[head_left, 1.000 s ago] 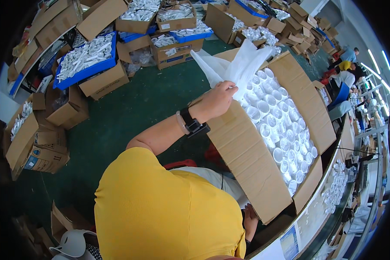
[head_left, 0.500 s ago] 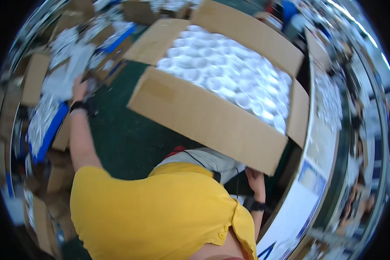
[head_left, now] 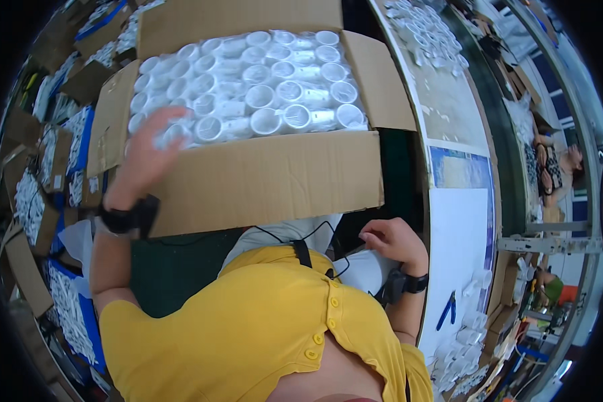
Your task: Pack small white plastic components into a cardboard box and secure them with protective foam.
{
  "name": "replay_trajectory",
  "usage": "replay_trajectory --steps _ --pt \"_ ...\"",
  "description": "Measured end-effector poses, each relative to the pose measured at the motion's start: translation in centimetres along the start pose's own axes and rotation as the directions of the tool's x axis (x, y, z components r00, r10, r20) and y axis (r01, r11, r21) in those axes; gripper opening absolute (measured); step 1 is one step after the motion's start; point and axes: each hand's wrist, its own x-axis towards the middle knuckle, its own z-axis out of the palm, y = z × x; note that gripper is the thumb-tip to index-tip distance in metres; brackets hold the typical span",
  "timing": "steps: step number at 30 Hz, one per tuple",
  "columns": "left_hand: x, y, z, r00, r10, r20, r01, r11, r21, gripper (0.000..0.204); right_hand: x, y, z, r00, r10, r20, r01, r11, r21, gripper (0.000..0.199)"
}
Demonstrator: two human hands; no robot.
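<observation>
In front of me stands a large open cardboard carton (head_left: 268, 181), its flaps folded outward. Rows of white, round, cup-like plastic pieces (head_left: 266, 121) fill it, under or in clear film. My left hand (head_left: 147, 151) reaches over the carton's near left corner, blurred by motion. Its thumb and fingers look apart, close to the pieces at that corner; whether they touch is unclear. My right hand (head_left: 400, 240) hangs beside my lap, to the right of the carton's near flap. Its fingers are curled in, and nothing shows between them.
Along the right runs a white worktable (head_left: 457, 248) with blue-handled cutters (head_left: 447, 310) and piles of white plastic parts (head_left: 425, 30). At left, blue bins (head_left: 77, 301) and cardboard boxes hold more white pieces. A metal rail (head_left: 549, 245) stands at far right, with people beyond.
My left hand has come from the white sheet-like material at left to the carton's near left corner. My right hand has left the carton's near right corner. The view has turned.
</observation>
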Motion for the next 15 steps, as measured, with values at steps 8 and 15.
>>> replay_trajectory --steps 8,15 --pt "4.0 5.6 12.7 0.85 0.43 0.304 -0.457 0.889 0.022 0.062 10.5 4.6 -1.1 0.686 0.172 -0.707 -0.039 0.979 0.201 0.033" --pt "3.7 3.9 13.4 0.893 0.374 0.25 -0.406 0.909 0.091 0.068 12.0 4.4 2.1 0.74 0.257 -0.621 0.146 0.84 0.522 0.038"
